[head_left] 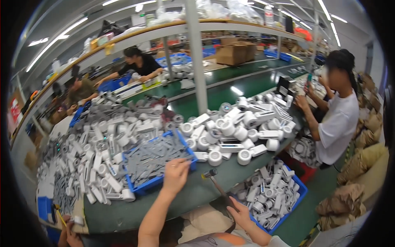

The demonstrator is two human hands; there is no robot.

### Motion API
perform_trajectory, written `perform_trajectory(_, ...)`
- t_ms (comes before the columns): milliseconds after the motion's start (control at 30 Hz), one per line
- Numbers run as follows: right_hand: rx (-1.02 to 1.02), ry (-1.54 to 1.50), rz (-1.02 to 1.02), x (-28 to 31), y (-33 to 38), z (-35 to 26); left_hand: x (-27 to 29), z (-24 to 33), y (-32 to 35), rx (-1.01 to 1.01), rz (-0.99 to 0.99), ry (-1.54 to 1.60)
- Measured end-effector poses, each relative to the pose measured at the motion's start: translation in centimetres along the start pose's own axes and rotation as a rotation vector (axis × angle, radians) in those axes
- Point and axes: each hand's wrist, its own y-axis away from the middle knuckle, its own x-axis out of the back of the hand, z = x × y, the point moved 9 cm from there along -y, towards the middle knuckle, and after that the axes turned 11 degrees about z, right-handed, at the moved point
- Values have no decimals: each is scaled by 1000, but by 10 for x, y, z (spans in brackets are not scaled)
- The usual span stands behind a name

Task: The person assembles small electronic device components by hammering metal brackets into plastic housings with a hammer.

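Busy assembly hall, long green workbench [193, 193] under strip lights, shelf rail overhead.

Left hand [175, 175] stretched out over the near right corner of a blue tray [142, 187], fingers drawn together around a small thin grey piece — too small to tell more. Tray at about 10 o'clock from that hand, filled with flat grey strips [154, 158] lying loose and crisscrossed, too many to count.

Right hand [240, 214] low at 5 o'clock from the left hand, clamped on the dark handle of a small hammer [218, 187]; metal head up at the 11 o'clock end, hovering just above the bench edge, near the left hand but apart from it.

Second blue bin [300, 189] at 3 o'clock from the right hand, below bench level, heaped with white cylindrical housings — dozens, uncountable. Two blue containers counted near the hands, one hammer.

On the bench at 12 o'clock, a loose pile of white housings [238, 127]; at 9 to 10 o'clock beyond the tray, a larger heap of grey and white parts [94, 140]. Grey upright post [197, 57] rising from the bench behind the piles.

Further out, one person in a white shirt [339, 123] at 2 o'clock, and two persons in dark clothes [140, 66] at 11 o'clock across the line. Brown sacks [362, 164] stacked along the right wall.
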Motion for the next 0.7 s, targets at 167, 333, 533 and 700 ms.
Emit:
perform_trajectory(167,-56,-32,208,53,14,32,-137,66,-7,-92,-195,277)
perform_trajectory(333,-306,-258,429,104,31,52,-240,114,-5,-139,-340,259)
perform_trajectory(533,-332,-341,542,145,45,74,-335,133,12,-394,-520,-206)
perform_trajectory(700,-354,-277,570,151,49,76,-356,150,31,-505,-407,-358)
